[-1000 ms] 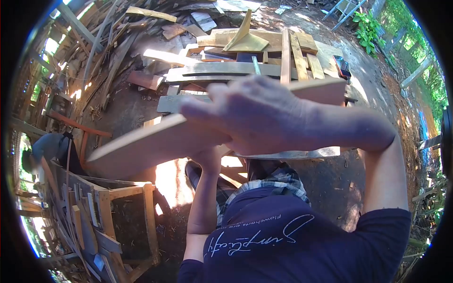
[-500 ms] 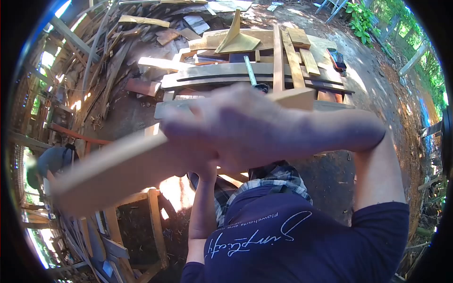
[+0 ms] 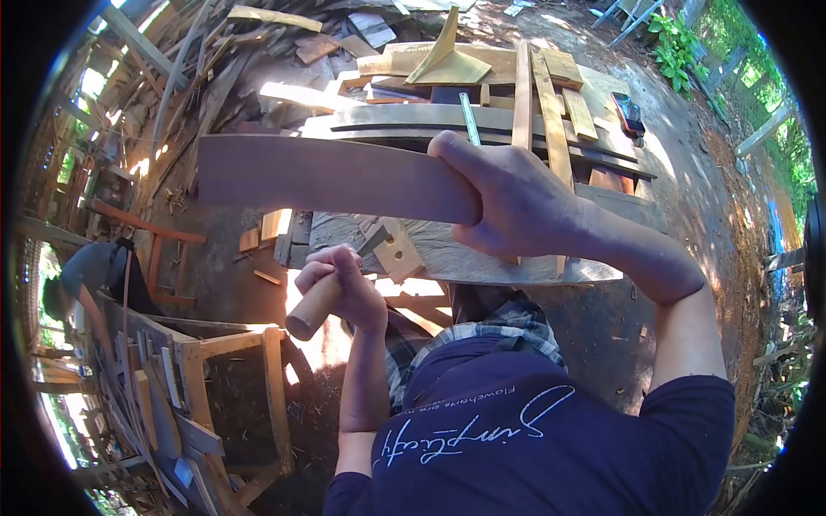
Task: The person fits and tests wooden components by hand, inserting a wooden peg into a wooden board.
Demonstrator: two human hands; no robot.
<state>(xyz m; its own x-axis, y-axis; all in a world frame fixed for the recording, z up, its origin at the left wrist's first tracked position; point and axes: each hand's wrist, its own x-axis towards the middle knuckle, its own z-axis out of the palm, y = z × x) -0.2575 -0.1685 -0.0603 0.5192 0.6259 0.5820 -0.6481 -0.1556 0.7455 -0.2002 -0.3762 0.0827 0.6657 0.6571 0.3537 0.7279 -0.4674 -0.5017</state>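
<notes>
My right hand [image 3: 525,202] grips one end of a flat, slightly curved wooden board [image 3: 327,176], which reaches left across the view above the workbench [image 3: 551,268]. Lower down, the fingers of my left hand [image 3: 348,288] are wrapped round a thick, round wooden handle [image 3: 315,307], its butt end pointing towards me. A dark grey part lies in line beyond that fist; what kind of tool it is, I cannot tell. Beside it on the bench lies a wooden block [image 3: 398,251] with two holes. The raised board hides part of the bench.
Several planks [image 3: 551,103], a curved wooden piece [image 3: 447,64], a metal ruler [image 3: 469,119] and a dark orange-edged device [image 3: 629,115] lie on the bench. Scrap wood [image 3: 224,95] is heaped at the back left. Another person [image 3: 103,271] bends over by a wooden frame [image 3: 245,344].
The board has swung from a steep slant at lower left to nearly level, farther from me. My right hand has moved right and away, uncovering my left hand, the handle and the holed block.
</notes>
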